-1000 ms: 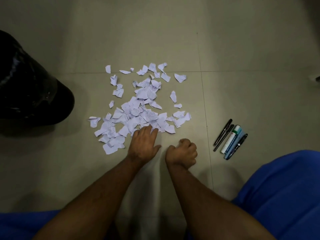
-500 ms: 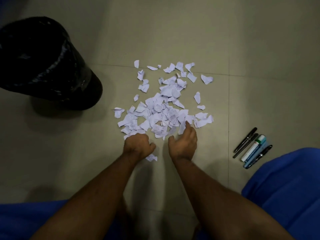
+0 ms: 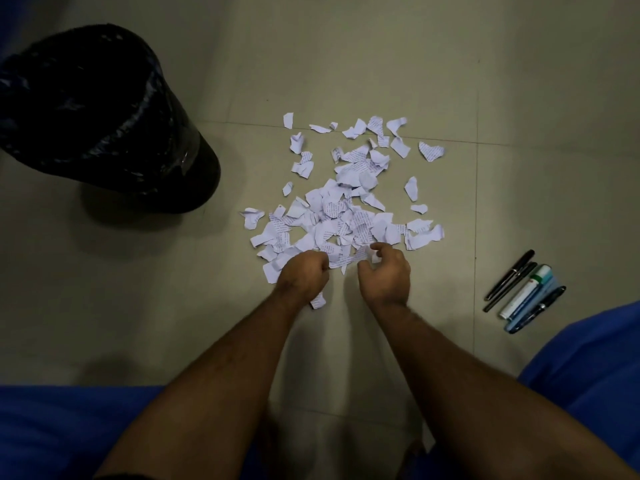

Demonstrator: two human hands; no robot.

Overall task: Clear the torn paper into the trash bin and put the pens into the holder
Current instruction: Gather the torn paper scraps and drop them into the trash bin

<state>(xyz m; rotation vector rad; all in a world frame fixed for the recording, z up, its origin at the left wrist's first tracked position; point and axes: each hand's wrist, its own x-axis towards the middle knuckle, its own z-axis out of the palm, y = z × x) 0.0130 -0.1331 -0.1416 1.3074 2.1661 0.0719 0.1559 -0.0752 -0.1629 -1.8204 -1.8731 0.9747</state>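
A plain indoor room, possibly an office or a home, seen at floor level: large beige floor tiles (image 3: 346, 64) with thin grout lines, a black bin (image 3: 104, 116) lined with a glossy plastic bag, and printed paper scraps (image 3: 346, 216) scattered near 5 pens and markers (image 3: 523, 292).

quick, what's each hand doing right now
Left hand: fingers curled round paper scraps, one sticking out beneath the fist.
Right hand: fingers curled, pinching a scrap at the pile's near edge.

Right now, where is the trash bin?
In the head view, the black-lined trash bin stands on the floor at upper left, left of the torn paper pile and beyond the left hand.
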